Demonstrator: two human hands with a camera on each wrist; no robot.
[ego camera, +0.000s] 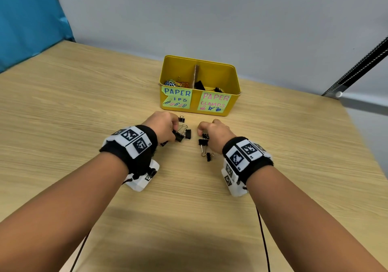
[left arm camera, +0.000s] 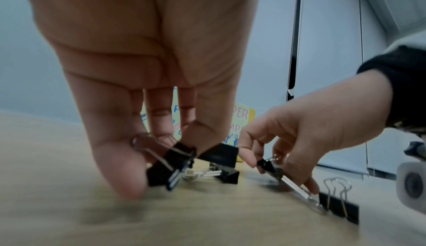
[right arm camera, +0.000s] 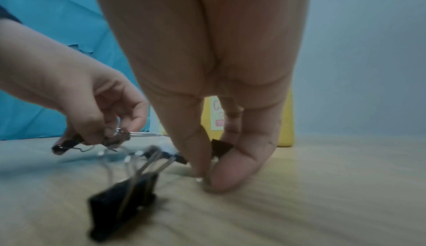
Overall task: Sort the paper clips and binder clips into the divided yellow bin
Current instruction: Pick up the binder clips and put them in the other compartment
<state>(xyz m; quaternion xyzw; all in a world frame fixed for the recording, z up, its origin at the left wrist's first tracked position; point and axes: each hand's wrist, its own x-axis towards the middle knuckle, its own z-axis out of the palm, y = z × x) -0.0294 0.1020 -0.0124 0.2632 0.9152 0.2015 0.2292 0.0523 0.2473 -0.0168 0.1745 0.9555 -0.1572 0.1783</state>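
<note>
Tabletop (ego camera: 84, 108) binder clips (ego camera: 204, 143) between hands (ego camera: 162, 124)

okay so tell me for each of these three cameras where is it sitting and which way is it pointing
Head: worn on the head, looking forward and down at the yellow bin and table; both forearms, left hand and right hand show.
Left wrist: under the left wrist, looking along the fingers gripping a binder clip; right hand opposite.
Right wrist: under the right wrist, looking along fingers pinching a small clip; left hand alongside.
Shared: all three show the bin and both hands.
</note>
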